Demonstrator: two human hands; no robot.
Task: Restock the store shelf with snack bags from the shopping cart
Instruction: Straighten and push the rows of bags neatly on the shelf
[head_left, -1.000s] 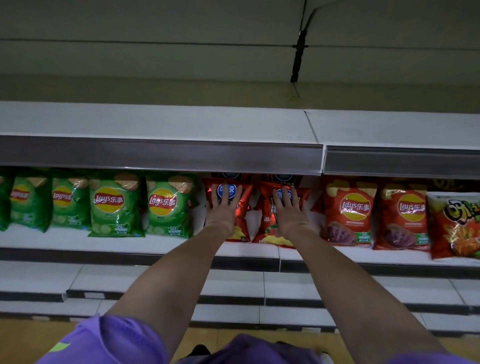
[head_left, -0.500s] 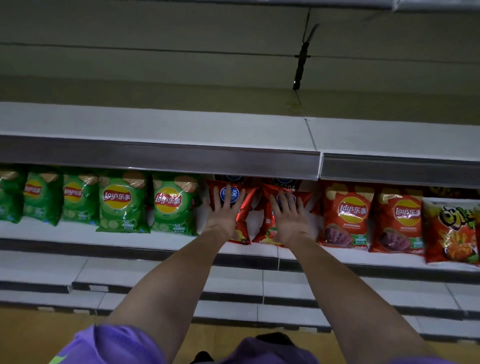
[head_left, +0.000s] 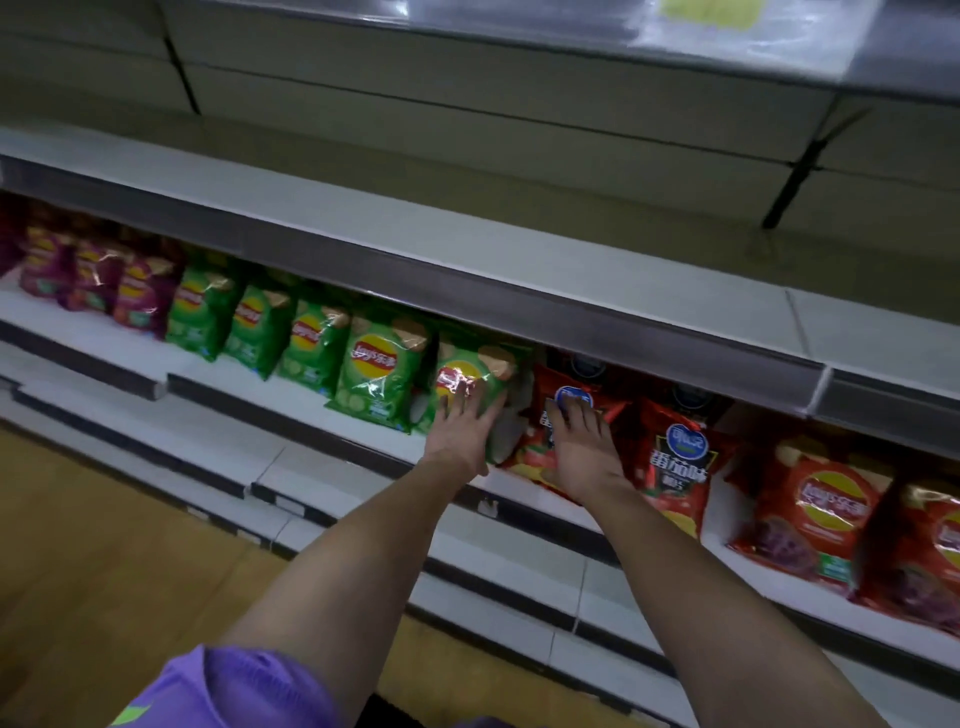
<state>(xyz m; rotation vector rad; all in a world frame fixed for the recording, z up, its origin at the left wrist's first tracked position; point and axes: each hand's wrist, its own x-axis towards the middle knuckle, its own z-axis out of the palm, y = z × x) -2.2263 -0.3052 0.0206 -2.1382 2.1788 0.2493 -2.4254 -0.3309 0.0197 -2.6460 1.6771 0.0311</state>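
While the white shelf (head_left: 291, 395) ran from left centre down to lower right, snack bags stood along it: purple bags (head_left: 88, 280) at left, green bags (head_left: 311, 348) in the middle, orange-red bags (head_left: 826, 519) at right. At frame centre, the left hand (head_left: 462, 431) lay flat, fingers straight, on a green bag (head_left: 475, 374); just beside it the right hand (head_left: 584, 449) pressed flat, fingers spread, on a red bag (head_left: 563, 415).
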